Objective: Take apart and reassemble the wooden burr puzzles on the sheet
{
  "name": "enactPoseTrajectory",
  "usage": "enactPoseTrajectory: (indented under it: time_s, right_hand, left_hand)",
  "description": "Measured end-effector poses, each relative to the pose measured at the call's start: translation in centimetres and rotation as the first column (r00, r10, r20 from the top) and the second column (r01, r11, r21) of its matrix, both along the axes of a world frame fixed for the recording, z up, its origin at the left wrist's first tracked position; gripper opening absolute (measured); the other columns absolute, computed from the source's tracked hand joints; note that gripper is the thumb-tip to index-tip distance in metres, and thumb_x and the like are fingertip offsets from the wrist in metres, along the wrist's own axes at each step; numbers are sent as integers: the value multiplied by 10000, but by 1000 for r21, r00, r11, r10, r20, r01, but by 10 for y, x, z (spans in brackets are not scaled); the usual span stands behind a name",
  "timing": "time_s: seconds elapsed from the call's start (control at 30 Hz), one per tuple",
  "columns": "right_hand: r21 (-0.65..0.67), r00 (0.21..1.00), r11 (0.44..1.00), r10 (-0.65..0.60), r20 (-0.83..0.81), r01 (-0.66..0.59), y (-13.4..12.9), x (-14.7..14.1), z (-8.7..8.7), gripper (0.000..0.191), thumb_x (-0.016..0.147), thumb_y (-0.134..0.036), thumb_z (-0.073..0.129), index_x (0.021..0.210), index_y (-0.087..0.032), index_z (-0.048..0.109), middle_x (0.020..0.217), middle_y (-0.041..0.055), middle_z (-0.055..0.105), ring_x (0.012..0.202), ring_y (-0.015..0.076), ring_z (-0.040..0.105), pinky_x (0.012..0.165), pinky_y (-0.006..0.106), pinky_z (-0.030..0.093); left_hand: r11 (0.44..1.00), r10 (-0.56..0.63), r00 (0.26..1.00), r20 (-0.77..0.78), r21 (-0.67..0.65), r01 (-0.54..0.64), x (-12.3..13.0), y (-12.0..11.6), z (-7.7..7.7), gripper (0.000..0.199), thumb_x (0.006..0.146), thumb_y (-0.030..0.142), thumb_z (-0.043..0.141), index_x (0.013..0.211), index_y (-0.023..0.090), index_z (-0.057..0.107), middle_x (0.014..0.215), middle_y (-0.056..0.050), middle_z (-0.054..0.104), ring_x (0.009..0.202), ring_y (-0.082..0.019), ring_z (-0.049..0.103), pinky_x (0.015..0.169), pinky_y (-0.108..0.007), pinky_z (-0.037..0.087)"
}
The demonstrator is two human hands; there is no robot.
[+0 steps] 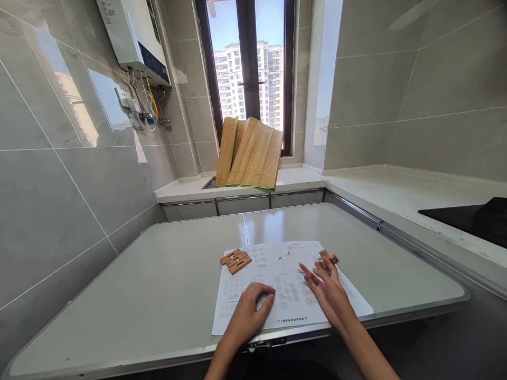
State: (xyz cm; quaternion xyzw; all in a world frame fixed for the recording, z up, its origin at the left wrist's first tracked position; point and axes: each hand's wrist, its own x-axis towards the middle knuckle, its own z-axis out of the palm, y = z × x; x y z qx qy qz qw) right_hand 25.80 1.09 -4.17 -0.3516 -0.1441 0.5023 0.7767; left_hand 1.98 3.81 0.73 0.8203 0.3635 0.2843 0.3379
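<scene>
A printed paper sheet [285,303] with rows of small diagrams lies on the pale table in front of me. My left hand [250,310] rests on its lower left part, fingers loosely curved, with a gap between thumb and forefinger and nothing visible held. Over the right side of the sheet is my right hand [328,293], open with spread fingers. Its fingertips reach a small group of notched wooden pieces [334,259] at the upper right corner; the fingers partly cover them, and I cannot tell whether they touch. Several flat notched wooden pieces [236,260] lie side by side at the upper left corner.
The table [130,295] has rounded corners and a metal front edge [158,364]. Behind it runs a white counter [301,174] with a folded bamboo mat [255,153] by the window. A black cooktop [471,219] sits at right, and a water heater [134,39] hangs at left.
</scene>
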Motion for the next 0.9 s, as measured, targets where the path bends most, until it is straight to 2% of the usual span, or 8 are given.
enactPoseTrajectory:
  time_s: [0.1,0.27,0.43,0.57,0.77,0.9]
  right_hand:
    - [9,1000,1000,-14,-24,14,1,1,-1,718,695,-228,865,1280,-413,494,1343,-33,441,1203,262,667,811,226,585]
    - [16,999,1000,-24,-28,24,1,2,-4,688,703,-230,851,1276,-418,519,1348,-40,458,1215,231,653,811,218,579]
    - [5,999,999,-36,6,36,3,4,-12,634,700,-256,865,1243,-398,571,1263,-41,530,1093,160,676,878,239,578]
    - [-12,998,999,-37,47,38,4,3,-12,578,705,-290,863,1216,-369,604,1190,-27,570,983,138,660,894,257,575]
    - [-22,961,1000,20,276,-15,0,-5,-3,402,782,-434,800,1135,-314,651,1117,0,621,869,157,609,860,304,547]
    - [-20,841,993,111,530,-119,-7,-12,7,341,855,-523,708,1080,-271,665,916,3,632,778,172,563,808,322,503]
  left_hand:
    - [1000,1,1000,3,-4,-1,0,0,0,203,978,363,542,1060,280,708,1120,-31,710,1105,-237,625,1010,-382,463]
    - [1000,1,1000,2,2,-1,0,0,-1,199,977,356,543,1059,277,707,1116,-34,712,1100,-238,625,1005,-385,465]
    - [1000,6,1000,-8,11,-6,0,1,-2,197,977,354,544,1059,279,706,1117,-32,713,1102,-235,623,1001,-385,467]
    - [1000,2,1000,-3,17,-2,1,1,-1,195,975,353,544,1052,277,706,1108,-34,716,1096,-238,624,998,-387,469]
    - [1000,5,1000,-10,6,-5,0,-1,1,197,977,361,542,1059,284,704,1119,-31,714,1104,-238,622,997,-387,470]
    - [1000,2,1000,-7,16,-2,0,1,-1,204,977,370,544,1063,284,708,1118,-33,719,1103,-241,626,998,-385,472]
